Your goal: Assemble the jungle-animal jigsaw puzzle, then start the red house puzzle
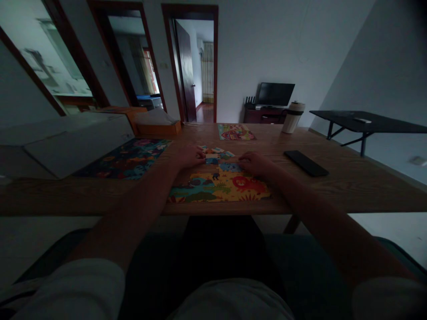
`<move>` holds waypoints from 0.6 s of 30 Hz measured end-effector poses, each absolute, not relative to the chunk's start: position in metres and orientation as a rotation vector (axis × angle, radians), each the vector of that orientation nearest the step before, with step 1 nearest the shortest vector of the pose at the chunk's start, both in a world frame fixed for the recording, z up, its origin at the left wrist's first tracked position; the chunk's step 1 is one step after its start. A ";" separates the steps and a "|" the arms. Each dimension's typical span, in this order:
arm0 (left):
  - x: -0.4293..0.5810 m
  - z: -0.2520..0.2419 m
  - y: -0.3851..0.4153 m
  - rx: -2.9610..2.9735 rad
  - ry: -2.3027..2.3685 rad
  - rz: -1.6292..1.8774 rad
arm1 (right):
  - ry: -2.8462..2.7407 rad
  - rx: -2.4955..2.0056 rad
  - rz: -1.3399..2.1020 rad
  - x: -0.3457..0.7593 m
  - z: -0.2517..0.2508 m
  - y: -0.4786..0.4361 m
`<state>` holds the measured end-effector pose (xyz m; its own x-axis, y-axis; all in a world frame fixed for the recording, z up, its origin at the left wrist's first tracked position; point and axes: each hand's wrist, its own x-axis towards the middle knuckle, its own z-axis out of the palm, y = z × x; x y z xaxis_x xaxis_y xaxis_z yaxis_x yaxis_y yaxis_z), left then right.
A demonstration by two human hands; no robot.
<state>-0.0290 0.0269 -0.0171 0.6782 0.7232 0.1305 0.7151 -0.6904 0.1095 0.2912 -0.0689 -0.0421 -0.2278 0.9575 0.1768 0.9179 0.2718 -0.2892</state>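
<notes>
A colourful jigsaw puzzle point(220, 186) with a red lion lies partly assembled on the wooden table point(350, 182) right before me. Several loose pieces point(217, 154) sit at its far edge. My left hand point(189, 156) rests at the puzzle's upper left, fingers curled and touching the loose pieces. My right hand point(255, 162) rests at the upper right, fingers curled down on a blue piece point(230, 167). The light is dim, so what each hand pinches stays unclear.
A dark finished puzzle point(128, 158) lies to the left, another small puzzle point(236, 132) at the back. White and orange boxes point(156, 124) stand at left. A black phone point(306, 162) and a tumbler point(292, 117) are at right. A black side table point(367, 121) stands beyond.
</notes>
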 end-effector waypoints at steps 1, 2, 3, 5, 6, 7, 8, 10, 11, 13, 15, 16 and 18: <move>-0.029 -0.016 0.025 2.840 1.223 0.263 | -2.270 -1.686 0.171 0.289 -0.041 -0.071; -0.029 -0.014 0.023 2.844 1.235 0.284 | -2.304 -1.660 0.166 0.287 -0.040 -0.072; -0.029 -0.013 0.020 2.841 1.251 0.319 | -2.328 -1.641 0.163 0.286 -0.039 -0.073; -0.029 -0.010 0.015 2.807 1.288 0.425 | -2.337 -1.638 0.171 0.286 -0.038 -0.075; -0.030 -0.008 0.013 2.773 1.311 0.473 | -2.330 -1.655 0.185 0.287 -0.038 -0.075; -0.031 -0.006 0.011 2.732 1.328 0.506 | -2.317 -1.678 0.203 0.287 -0.038 -0.075; -0.031 -0.004 0.009 2.688 1.336 0.526 | -2.304 -1.700 0.221 0.287 -0.038 -0.075; -0.033 0.000 0.007 2.605 1.322 0.533 | -2.288 -1.715 0.244 0.288 -0.037 -0.075; -0.033 0.001 0.007 2.566 1.309 0.529 | -2.287 -1.708 0.249 0.287 -0.037 -0.075; -0.034 0.003 0.007 2.516 1.300 0.525 | -2.294 -1.685 0.256 0.287 -0.037 -0.074; -0.032 0.001 0.008 2.489 1.325 0.522 | -2.301 -1.680 0.274 0.287 -0.036 -0.074; -0.029 -0.002 0.010 2.468 1.339 0.534 | -2.298 -1.686 0.279 0.287 -0.037 -0.074; -0.021 -0.012 0.013 2.406 1.343 0.571 | -2.284 -1.706 0.277 0.288 -0.037 -0.073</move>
